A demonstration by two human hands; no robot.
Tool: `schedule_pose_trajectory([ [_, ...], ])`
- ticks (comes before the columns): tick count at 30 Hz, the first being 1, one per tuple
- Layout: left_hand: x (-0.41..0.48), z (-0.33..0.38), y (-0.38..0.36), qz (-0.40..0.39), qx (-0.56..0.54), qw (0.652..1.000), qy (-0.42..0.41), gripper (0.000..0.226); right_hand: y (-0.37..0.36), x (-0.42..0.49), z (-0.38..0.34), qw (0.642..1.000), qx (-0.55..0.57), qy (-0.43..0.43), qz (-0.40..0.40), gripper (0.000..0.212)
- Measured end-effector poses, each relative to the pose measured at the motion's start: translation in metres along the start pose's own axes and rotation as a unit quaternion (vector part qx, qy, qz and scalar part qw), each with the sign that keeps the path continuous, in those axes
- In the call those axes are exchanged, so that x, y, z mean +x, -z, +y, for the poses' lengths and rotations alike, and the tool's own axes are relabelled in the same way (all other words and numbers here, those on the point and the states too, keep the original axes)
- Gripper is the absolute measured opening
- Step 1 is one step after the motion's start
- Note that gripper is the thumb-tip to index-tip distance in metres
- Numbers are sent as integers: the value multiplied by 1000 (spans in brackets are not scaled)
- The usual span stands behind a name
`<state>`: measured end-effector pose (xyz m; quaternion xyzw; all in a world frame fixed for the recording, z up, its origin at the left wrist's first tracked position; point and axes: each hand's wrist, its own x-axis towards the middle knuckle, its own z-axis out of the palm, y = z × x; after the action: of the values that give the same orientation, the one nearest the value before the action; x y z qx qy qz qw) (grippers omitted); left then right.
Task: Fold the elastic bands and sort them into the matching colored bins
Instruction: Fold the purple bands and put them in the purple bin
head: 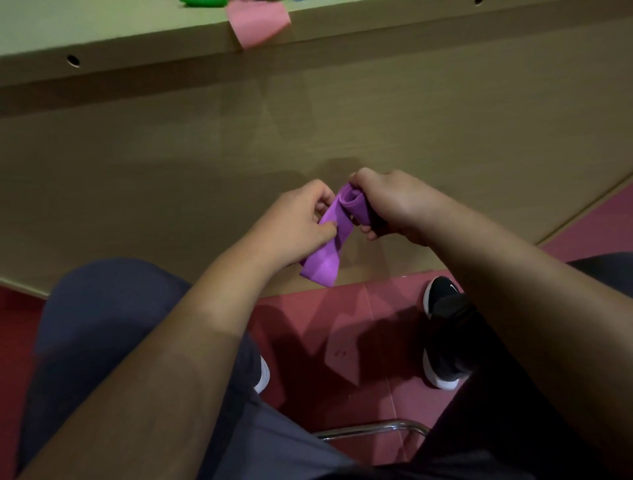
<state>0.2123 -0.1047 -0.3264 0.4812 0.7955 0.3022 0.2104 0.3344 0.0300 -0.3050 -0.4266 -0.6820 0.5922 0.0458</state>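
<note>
Both grips are clamped on the purple band [327, 255], held below the counter [102, 31] edge. My right grip [397, 205] curls round its rolled end, fingertips hidden. My left grip [301, 219] pinches the flat strip, and the tail hangs loose. Above, a pink band [257, 22] droops over the counter's edge beside a green thing [202, 2], cut off at the top. Red floor [342, 308] shows underneath.

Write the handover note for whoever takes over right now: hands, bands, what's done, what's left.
Left hand: pinches the purple band mid-length.
Right hand: grips its rolled upper end.
Done: purple band part-folded, held in front of the table, tail hanging.
Pink band drapes over the table edge.
Left: finish the purple fold, bin it, then probably the pink. Bins not in view.
</note>
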Motion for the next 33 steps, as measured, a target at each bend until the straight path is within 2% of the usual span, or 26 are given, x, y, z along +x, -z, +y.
schedule_pose_trajectory([
  [5,0,4,-7,8,-54,998,39,26,-6,3,3,998,-47,18,40,46],
  [11,1,7,-18,45,-135,986,84,24,-17,-5,2,978,-187,61,72,52],
  [15,1,6,-15,74,-182,975,104,26,-23,-7,5,989,-126,62,42,80],
  [18,1,5,-9,85,-229,964,103,33,-20,-10,3,998,2,58,22,59],
  [20,0,4,-5,87,-258,957,96,37,-17,-13,0,997,43,68,14,45],
  [25,-6,8,0,28,-319,946,49,52,-13,-12,4,988,-71,129,43,43],
  [30,-10,15,3,-10,-387,921,42,38,-8,-16,7,974,-124,178,65,31],
  [33,-9,15,6,-23,-419,905,68,34,-6,-17,8,971,-120,198,60,58],
])
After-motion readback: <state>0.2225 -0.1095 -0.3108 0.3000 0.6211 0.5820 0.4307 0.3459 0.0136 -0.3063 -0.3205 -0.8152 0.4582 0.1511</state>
